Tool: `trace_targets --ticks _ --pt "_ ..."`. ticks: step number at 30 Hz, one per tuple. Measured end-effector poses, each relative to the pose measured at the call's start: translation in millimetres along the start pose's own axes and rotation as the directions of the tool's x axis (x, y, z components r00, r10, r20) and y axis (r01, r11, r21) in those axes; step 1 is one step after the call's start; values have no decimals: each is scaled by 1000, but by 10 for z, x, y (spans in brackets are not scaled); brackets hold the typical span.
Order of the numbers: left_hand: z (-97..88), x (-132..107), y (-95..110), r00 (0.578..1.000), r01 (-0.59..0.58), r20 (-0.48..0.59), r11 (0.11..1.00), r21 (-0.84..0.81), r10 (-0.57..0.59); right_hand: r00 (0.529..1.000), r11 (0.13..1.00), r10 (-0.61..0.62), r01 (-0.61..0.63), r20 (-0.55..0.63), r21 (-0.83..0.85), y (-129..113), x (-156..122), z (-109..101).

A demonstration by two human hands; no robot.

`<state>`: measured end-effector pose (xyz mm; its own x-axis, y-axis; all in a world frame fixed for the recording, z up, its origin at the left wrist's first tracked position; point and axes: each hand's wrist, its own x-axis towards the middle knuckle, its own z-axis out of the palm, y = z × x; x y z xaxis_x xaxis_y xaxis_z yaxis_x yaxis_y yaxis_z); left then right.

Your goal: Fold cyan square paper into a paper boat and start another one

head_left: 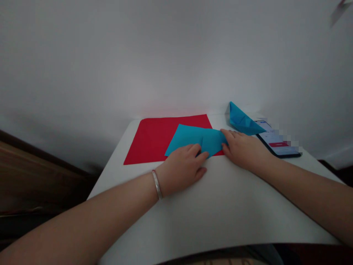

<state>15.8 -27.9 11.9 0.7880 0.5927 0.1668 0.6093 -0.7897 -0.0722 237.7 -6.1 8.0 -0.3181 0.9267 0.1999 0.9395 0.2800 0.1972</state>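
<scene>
A sheet of blue paper [190,137] with a crease near its middle lies over a larger sheet of red paper [150,140]. My left hand [183,167], a silver bangle at its wrist, rests at the near edge of the blue paper with fingers bent and apart, the thumb off the paper. At the blue paper's right end, my right hand [239,147] has its fingertips and thumb closed on the edge. Just beyond that hand stands a folded blue paper boat [242,119].
The white table [198,217] meets a pale wall [176,59] at its far edge. A phone [278,141] with a lit, partly blurred screen lies at the right, touching or close to the boat. Wooden boards [38,169] stand left of the table.
</scene>
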Motion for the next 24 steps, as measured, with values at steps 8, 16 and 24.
trace_targets --ticks 8,16,24 --pt "146 115 -83 999 13 -41 1000 -16 -14 999 999 -32 32 0 16 43 -46 17" --pt "223 190 -103 993 74 -90 996 -56 -79 997 994 -72 74 -19 86 94 -40 65" --pt "212 220 -67 993 98 -70 995 -17 -99 979 973 -187 196 -84 124 90 -23 86"
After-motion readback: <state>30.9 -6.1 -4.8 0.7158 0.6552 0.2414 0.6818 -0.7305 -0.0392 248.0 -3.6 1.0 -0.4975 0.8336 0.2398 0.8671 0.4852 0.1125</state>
